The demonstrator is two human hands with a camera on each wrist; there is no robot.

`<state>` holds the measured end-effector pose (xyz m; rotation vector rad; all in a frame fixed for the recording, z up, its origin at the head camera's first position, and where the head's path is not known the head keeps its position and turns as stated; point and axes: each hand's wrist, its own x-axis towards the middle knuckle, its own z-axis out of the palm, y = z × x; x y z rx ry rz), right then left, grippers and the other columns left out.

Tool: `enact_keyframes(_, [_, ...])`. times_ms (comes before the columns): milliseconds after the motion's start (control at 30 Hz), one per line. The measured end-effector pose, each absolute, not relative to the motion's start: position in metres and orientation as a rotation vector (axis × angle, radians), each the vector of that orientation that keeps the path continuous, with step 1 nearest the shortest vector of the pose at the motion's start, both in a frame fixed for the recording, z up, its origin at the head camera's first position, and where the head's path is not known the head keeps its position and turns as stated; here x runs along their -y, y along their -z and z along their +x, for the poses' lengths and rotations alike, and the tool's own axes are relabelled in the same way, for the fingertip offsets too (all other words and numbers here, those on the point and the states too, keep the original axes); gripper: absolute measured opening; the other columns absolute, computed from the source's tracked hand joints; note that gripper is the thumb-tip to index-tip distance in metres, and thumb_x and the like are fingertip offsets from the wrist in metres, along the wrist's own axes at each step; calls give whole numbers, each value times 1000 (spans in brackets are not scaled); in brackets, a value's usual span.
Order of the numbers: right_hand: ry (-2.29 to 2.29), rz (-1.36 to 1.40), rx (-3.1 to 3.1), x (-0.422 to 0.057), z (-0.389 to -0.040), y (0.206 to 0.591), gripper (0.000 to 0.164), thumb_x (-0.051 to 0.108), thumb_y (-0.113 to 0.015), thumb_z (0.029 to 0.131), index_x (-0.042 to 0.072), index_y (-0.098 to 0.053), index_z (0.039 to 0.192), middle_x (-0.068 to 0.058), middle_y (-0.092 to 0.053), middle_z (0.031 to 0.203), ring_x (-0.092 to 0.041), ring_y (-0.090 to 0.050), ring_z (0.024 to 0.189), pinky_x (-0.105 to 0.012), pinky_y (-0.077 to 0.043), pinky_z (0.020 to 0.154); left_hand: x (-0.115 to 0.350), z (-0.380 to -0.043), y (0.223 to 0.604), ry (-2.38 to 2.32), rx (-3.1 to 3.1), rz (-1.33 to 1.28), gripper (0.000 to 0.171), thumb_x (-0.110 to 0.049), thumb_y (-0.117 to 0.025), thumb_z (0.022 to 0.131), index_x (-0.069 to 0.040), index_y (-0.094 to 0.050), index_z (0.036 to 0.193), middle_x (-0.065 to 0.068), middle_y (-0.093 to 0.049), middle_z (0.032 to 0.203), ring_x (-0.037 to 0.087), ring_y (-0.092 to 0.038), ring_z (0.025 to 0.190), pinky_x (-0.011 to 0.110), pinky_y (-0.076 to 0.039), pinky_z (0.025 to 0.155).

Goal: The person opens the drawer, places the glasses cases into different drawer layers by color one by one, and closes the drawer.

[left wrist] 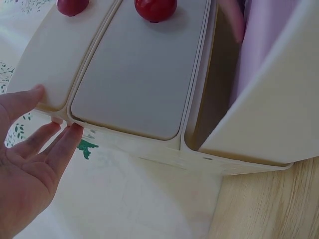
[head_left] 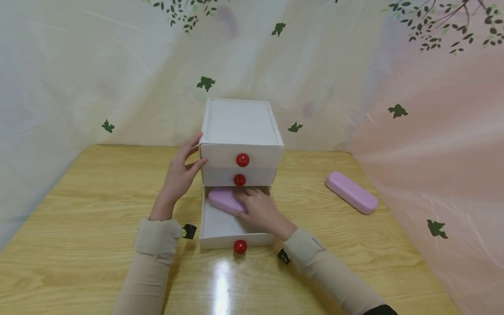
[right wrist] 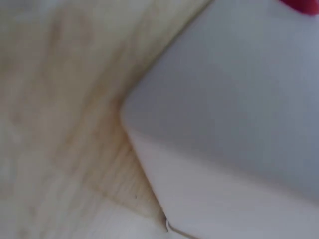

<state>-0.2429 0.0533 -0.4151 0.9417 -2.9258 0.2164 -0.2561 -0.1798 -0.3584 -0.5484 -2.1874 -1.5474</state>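
A white drawer cabinet (head_left: 241, 122) with red knobs stands on the table, its bottom drawer (head_left: 220, 225) pulled out. Inside that drawer lies a purple glasses case (head_left: 225, 200). My right hand (head_left: 261, 210) reaches in and grips the case's right end, its thumb on the near side. In the left wrist view one of its fingers shows beside the case (left wrist: 256, 35). My left hand (head_left: 179, 177) rests at the cabinet's left front corner; the thumb touches the top drawer's front, and fairly straight fingers lie along the side wall. The right wrist view shows only the drawer's corner (right wrist: 199, 114), no hand.
A second purple glasses case (head_left: 351, 193) lies on the wooden table (head_left: 98, 210) to the right. The upper two drawers are closed. Behind the table hangs a pale curtain (head_left: 138, 65) with leaf patterns.
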Motion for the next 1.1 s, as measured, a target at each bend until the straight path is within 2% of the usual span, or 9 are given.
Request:
enact_keyframes(233, [-221,913,2959,-56,-255,418,44,36,-57,96,19,-55,137,-9,-60,135,-29,-58,120,-44,-49,102,179,-256,357,1540,2195,-543,61,1,-60,93,-8,-38,149,16,-40,152,39,-47,133,56,-52,93])
enact_keyframes(533, [-70,936,2968,-55,-263,421,48,38,-52,100,18,-49,142,-11,-58,137,-29,-57,121,-45,-51,100,181,-258,358,1547,2189,-542,60,1,-59,93,-9,-38,149,16,-40,152,39,-47,132,56,-53,93])
enact_keyframes(833, [1,936,2981,-55,-264,420,51,37,-50,100,20,-41,148,-11,-50,146,-28,-50,131,-46,-44,109,181,-259,359,1551,2196,-531,60,0,-59,93,-9,-38,149,15,-40,152,38,-46,133,56,-52,95])
enact_keyframes(1100, [41,911,2950,-55,-264,420,50,36,-53,99,21,-44,145,-11,-52,143,-30,-53,126,-47,-48,104,181,-260,359,1550,2193,-535,60,0,-59,93,-10,-38,149,15,-39,152,38,-46,133,57,-51,94])
